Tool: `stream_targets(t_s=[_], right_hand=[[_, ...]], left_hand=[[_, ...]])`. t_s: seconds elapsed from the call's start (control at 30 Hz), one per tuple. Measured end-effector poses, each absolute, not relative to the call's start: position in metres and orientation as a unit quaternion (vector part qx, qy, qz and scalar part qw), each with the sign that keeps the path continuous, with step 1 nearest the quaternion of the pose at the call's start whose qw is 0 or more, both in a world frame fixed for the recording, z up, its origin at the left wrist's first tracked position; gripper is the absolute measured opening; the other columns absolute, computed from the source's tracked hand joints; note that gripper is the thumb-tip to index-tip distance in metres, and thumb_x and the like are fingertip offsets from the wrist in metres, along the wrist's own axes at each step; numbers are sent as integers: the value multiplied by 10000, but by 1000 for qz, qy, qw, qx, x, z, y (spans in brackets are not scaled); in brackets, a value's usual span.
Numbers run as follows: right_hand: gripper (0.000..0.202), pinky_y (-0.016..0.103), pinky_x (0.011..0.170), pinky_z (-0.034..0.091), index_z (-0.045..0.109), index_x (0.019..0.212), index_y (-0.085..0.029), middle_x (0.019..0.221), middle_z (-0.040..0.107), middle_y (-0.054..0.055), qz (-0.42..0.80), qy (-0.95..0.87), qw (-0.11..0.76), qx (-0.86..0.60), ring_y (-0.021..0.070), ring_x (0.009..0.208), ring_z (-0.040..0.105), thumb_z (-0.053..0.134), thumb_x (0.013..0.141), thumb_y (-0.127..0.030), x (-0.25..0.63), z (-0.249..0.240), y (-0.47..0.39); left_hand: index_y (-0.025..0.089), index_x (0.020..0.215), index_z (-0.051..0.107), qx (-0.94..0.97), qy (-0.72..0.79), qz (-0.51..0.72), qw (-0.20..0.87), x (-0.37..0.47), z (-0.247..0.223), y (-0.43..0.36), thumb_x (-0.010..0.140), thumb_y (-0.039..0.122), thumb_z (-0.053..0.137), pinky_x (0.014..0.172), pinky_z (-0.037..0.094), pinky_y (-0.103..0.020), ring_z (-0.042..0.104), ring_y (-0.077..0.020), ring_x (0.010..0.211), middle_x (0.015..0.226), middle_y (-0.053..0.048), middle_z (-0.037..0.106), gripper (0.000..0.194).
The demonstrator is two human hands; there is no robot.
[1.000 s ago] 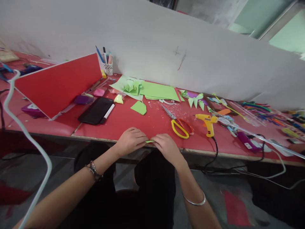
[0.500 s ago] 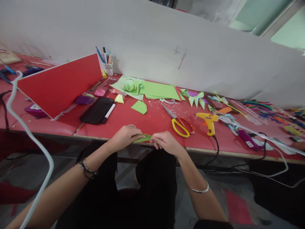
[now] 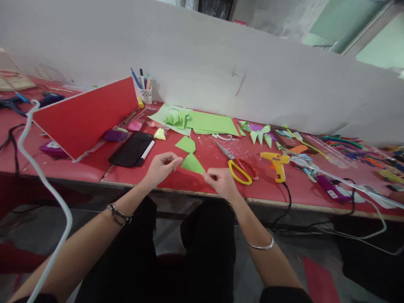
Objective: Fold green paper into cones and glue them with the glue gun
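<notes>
My right hand (image 3: 222,182) pinches a small green paper piece (image 3: 192,163) by its pointed right end, just above the table's front edge. The paper is spread out, its wide end towards the left. My left hand (image 3: 161,169) is beside that wide end, thumb and fingertips drawn together; I see nothing between them. Another green paper cutout (image 3: 186,144) lies flat on the red table just behind. To the right are scissors (image 3: 240,171) with yellow and red handles, and a yellow glue gun (image 3: 276,164).
A black phone (image 3: 131,149) and white marker (image 3: 147,150) lie left of centre, near a standing red board (image 3: 91,113). Green sheets (image 3: 211,122) and folded green paper shapes (image 3: 260,134) lie along the wall. A pen cup (image 3: 146,96) stands behind. A white cable (image 3: 44,181) crosses the left side.
My left hand has come off the green paper and moved slightly left and up. The paper, edge-on before, now shows its flat face, held by my right hand.
</notes>
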State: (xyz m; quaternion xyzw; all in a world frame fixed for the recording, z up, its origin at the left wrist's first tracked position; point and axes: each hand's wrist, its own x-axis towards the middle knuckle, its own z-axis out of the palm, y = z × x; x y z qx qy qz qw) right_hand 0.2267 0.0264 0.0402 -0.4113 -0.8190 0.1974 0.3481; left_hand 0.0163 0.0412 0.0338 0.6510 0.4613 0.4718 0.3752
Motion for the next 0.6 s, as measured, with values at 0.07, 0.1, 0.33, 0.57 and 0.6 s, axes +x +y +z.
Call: stream_targets(t_s=[0.07,0.1,0.33,0.57,0.6], right_hand=[[425,218,490,249,419,467,-161,451,355,-49,77,-840,358,-400,65,449,302,428,865,-309,223,38,32],[413,227,512,258,438,478,-161,454,380,-45,14,-856,350,-381,68,456,319,421,870,-289,221,38,36],[291,279,579,270,608,650,-165,569,589,18,-217,-899,253,-283,104,524,473,418,868,-192,203,39,69],[241,229,568,363,572,770,-180,639,564,-1,57,-865,346,-358,106,565,487,433,860,-354,207,53,108],[206,229,579,386,563,838,-183,682,564,0,93,-844,382,-366,108,584,496,441,853,-349,207,55,114]], left_hand=[[156,918,566,593,463,458,474,23,35,45,757,476,537,543,407,-219,495,-76,523,672,17,567,359],[165,1039,526,574,456,432,525,28,36,46,746,478,549,589,436,-243,538,-93,584,768,-7,594,430],[181,977,483,571,360,477,563,50,44,71,679,312,660,654,451,-241,554,-100,683,743,24,569,370],[171,729,413,636,330,524,461,43,31,124,683,274,643,590,449,-234,535,-87,585,633,40,526,256],[169,732,415,647,338,514,450,42,29,131,676,277,648,576,446,-233,539,-92,579,631,39,530,263]])
